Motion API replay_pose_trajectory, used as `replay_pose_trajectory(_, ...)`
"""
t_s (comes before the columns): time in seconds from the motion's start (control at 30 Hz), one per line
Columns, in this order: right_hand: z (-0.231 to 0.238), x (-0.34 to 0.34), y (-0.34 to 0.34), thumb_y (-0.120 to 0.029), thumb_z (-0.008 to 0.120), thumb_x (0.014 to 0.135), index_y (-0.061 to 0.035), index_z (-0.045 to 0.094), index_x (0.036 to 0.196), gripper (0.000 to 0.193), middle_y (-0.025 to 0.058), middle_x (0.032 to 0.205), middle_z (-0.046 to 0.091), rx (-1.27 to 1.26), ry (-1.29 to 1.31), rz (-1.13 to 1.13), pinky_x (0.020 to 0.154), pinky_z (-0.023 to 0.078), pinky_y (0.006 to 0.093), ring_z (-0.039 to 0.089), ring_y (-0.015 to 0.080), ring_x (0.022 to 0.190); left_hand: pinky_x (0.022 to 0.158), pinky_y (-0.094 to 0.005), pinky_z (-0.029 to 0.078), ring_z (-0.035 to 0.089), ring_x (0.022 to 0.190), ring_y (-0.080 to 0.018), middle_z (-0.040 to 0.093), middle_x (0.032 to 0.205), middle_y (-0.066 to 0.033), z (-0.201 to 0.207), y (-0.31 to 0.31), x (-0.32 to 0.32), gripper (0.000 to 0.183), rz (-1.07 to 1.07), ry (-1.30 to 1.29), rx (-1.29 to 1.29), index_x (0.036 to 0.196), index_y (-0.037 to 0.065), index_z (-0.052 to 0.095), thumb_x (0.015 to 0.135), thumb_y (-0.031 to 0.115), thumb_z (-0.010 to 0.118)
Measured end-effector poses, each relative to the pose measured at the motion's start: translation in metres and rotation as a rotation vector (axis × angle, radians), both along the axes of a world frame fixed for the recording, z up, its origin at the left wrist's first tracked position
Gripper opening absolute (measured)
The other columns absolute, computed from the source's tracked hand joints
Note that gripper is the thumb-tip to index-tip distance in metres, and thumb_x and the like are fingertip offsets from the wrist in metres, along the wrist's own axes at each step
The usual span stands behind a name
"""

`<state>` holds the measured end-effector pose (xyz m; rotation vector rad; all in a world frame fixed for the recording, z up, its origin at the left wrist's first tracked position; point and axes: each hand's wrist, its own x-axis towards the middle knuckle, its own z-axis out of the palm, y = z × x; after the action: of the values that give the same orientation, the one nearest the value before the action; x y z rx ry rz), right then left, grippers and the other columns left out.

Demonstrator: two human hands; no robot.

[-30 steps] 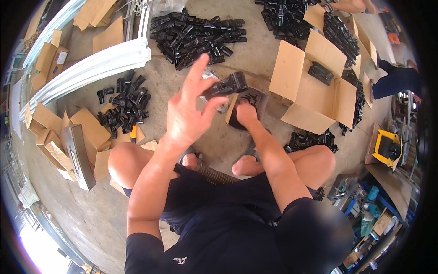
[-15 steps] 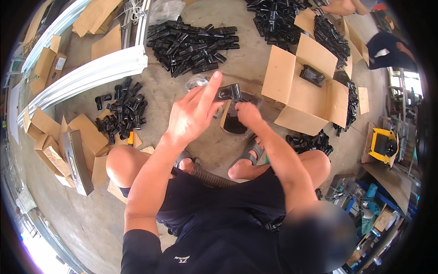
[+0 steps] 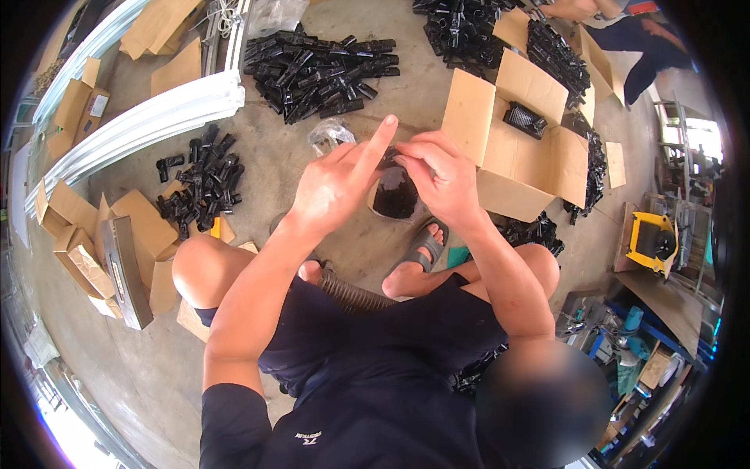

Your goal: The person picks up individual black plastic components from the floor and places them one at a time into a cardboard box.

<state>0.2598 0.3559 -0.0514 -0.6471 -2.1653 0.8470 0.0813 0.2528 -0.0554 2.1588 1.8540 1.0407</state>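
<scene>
In front of me my left hand (image 3: 334,184) grips a short black pipe joint (image 3: 388,159), its index finger pointing away. Most of the joint is hidden behind the fingers. My right hand (image 3: 445,173) is at the joint's other end with thumb and fingertips pinched together. Whatever small thing those fingertips hold is too small to make out. Under the hands, on the floor between my feet, sits a small open container (image 3: 373,203) with a dark mass of small pieces in it. Beyond my left hand lies a clear plastic bag (image 3: 329,134).
Piles of black fittings lie ahead (image 3: 312,72), at left (image 3: 205,181) and at far right (image 3: 461,31). An open cardboard box (image 3: 522,168) with a black bundle (image 3: 524,119) stands at right. White metal profiles (image 3: 164,113) stretch along the left. Another person (image 3: 644,47) is at upper right.
My right hand has risen from the small container to the joint in my left hand. The left hand stays nearly in place. The other person at upper right has shifted position.
</scene>
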Motion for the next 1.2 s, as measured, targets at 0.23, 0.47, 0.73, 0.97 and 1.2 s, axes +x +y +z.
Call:
replay_pose_trajectory(0.23,-0.012,-0.006,0.006,0.002,0.076,0.079,-0.0034,0.073,0.098,0.020,0.0087,0.090,0.067,0.141,-0.040,0.085,0.069,0.054,0.0386,0.064,0.0284,0.083,0.063,-0.0364,0.057,0.067,0.077,-0.0238,0.070,0.091,-0.0056,-0.006,-0.001,0.002,0.094,0.027,0.027,0.007,0.159,0.010,0.034,0.077,0.009,0.081)
replay_pose_trajectory(0.47,-0.013,-0.010,0.003,0.003,0.076,0.076,-0.0043,0.074,0.100,0.025,0.0060,0.090,0.063,0.270,-0.092,0.083,0.068,0.054,0.0369,0.062,0.0262,0.082,0.064,-0.0382,0.056,0.068,0.077,-0.0275,0.072,0.093,-0.0092,-0.005,0.000,0.000,0.092,0.055,0.011,-0.067,0.158,0.009,0.035,0.079,0.010,0.083)
replay_pose_trajectory(0.73,-0.015,-0.018,0.000,0.002,0.075,0.077,-0.0032,0.072,0.100,0.024,0.0062,0.092,0.062,0.287,-0.104,0.063,0.069,0.055,0.0373,0.062,0.0271,0.084,0.067,-0.0383,0.057,0.070,0.082,-0.0287,0.073,0.099,-0.0090,-0.004,-0.004,-0.004,0.090,0.088,-0.013,-0.093,0.157,0.010,0.037,0.078,0.008,0.082)
replay_pose_trajectory(0.97,-0.014,-0.021,0.001,0.000,0.076,0.078,-0.0048,0.073,0.101,0.024,0.0073,0.093,0.063,0.276,-0.116,0.084,0.070,0.054,0.0383,0.062,0.0284,0.085,0.069,-0.0386,0.058,0.070,0.084,-0.0301,0.073,0.101,-0.0097,-0.001,-0.005,-0.008,0.088,0.099,-0.032,-0.086,0.156,0.012,0.040,0.078,0.006,0.081)
replay_pose_trajectory(1.2,0.001,-0.014,0.023,-0.008,0.074,0.088,-0.0033,0.073,0.104,0.016,0.0129,0.095,0.068,0.045,-0.080,-0.159,0.078,0.054,0.0391,0.066,0.0319,0.092,0.073,-0.0327,0.059,0.073,0.086,-0.0188,0.076,0.109,-0.0100,0.003,-0.004,-0.015,0.056,0.259,-0.371,-0.126,0.138,0.007,0.061,0.086,0.007,0.080)
